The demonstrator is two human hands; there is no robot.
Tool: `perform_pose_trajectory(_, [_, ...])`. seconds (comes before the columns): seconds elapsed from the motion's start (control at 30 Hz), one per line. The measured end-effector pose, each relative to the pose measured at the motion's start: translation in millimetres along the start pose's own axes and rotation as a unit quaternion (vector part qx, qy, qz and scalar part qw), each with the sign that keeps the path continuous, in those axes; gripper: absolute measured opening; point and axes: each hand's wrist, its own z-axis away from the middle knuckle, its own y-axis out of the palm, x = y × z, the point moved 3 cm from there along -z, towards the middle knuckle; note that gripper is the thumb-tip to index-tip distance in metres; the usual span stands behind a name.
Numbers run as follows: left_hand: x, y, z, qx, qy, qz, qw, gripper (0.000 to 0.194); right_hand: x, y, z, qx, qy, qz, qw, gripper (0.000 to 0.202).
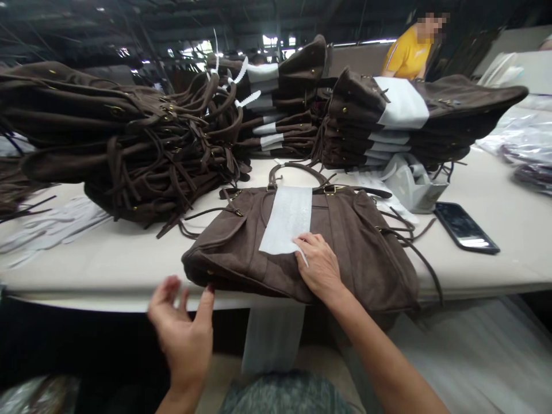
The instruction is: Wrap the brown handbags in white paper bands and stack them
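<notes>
A dark brown handbag lies flat at the table's front edge, its handles towards the back. Across its middle runs a white foam strip, and a further length of white strip hangs below the table edge. My right hand rests on the bag, with its fingers closed on the strip's near corner. Off the bag's lower left corner, my left hand is in the air, fingers apart and holding nothing. The underside of the bag is hidden.
Piled brown bags stand at the left, and a stack of strip-wrapped bags is at the back right. A grey tape dispenser and a phone lie right. White strips lie left. A person in yellow is behind.
</notes>
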Motion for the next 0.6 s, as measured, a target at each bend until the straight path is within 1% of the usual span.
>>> perform_pose_trajectory(0.03, [-4.6,-6.7,-4.8,-0.004,0.122,-0.071,0.990,0.075,-0.7,-0.3,-0.6,0.000,-0.003,-0.004,1.000,0.025])
perform_pose_trajectory(0.07, [-10.5,-10.0,-10.0,0.023,0.235,-0.138,0.962,0.080,-1.3,-0.3,-1.1,0.001,-0.007,-0.007,1.000,0.025])
perform_pose_trajectory(0.1, [-16.2,-10.3,-16.4,0.079,0.328,-0.198,0.920,0.082,-2.0,-0.3,-1.4,0.003,-0.010,-0.010,1.000,0.025])
perform_pose_trajectory(0.13, [-20.9,-8.6,-24.4,0.153,0.397,-0.249,0.870,0.081,-2.7,-0.1,-1.8,0.004,-0.013,-0.012,1.000,0.025])
perform_pose_trajectory(0.17, [-24.4,-6.3,-34.1,0.230,0.444,-0.286,0.818,0.077,-3.5,0.3,-2.3,0.004,-0.016,-0.013,1.000,0.025])
perform_pose_trajectory(0.2, [-26.3,-3.8,-45.0,0.308,0.475,-0.309,0.764,0.071,-4.3,0.7,-2.9,0.003,-0.018,-0.013,1.000,0.026])
perform_pose_trajectory(0.23, [-26.8,-2.3,-56.8,0.370,0.499,-0.316,0.717,0.066,-5.2,1.3,-3.9,0.003,-0.022,-0.013,1.000,0.026])
perform_pose_trajectory(0.27, [-25.6,-1.7,-68.9,0.414,0.519,-0.309,0.681,0.062,-6.1,1.9,-5.1,0.003,-0.025,-0.014,1.000,0.027])
perform_pose_trajectory(0.3, [-22.1,-2.0,-80.7,0.443,0.533,-0.295,0.657,0.060,-7.1,2.6,-6.8,0.005,-0.027,-0.017,0.999,0.027])
perform_pose_trajectory(0.33, [-16.2,-3.0,-91.7,0.455,0.543,-0.275,0.651,0.058,-8.1,3.2,-8.9,0.007,-0.030,-0.022,0.999,0.029])
perform_pose_trajectory(0.37, [-7.5,-4.4,-100.8,0.457,0.545,-0.254,0.656,0.057,-9.0,3.4,-11.2,0.009,-0.030,-0.030,0.999,0.030])
perform_pose_trajectory(0.4, [3.6,-5.9,-107.5,0.451,0.542,-0.238,0.668,0.057,-9.7,3.1,-13.6,0.006,-0.028,-0.038,0.999,0.032])
perform_pose_trajectory(0.43, [16.3,-7.3,-111.3,0.436,0.537,-0.224,0.686,0.055,-10.3,2.0,-15.9,-0.004,-0.023,-0.046,0.999,0.033])
perform_pose_trajectory(0.5, [42.0,-9.6,-110.4,0.384,0.530,-0.212,0.726,0.054,-9.7,-1.9,-18.8,-0.035,-0.017,-0.051,0.998,0.035])
perform_pose_trajectory(0.53, [52.9,-10.6,-106.6,0.348,0.529,-0.213,0.744,0.053,-8.2,-4.0,-19.0,-0.050,-0.022,-0.046,0.997,0.036])
perform_pose_trajectory(0.6, [68.5,-11.9,-96.2,0.289,0.524,-0.235,0.766,0.055,-2.9,-6.9,-17.3,-0.063,-0.049,-0.027,0.996,0.041])
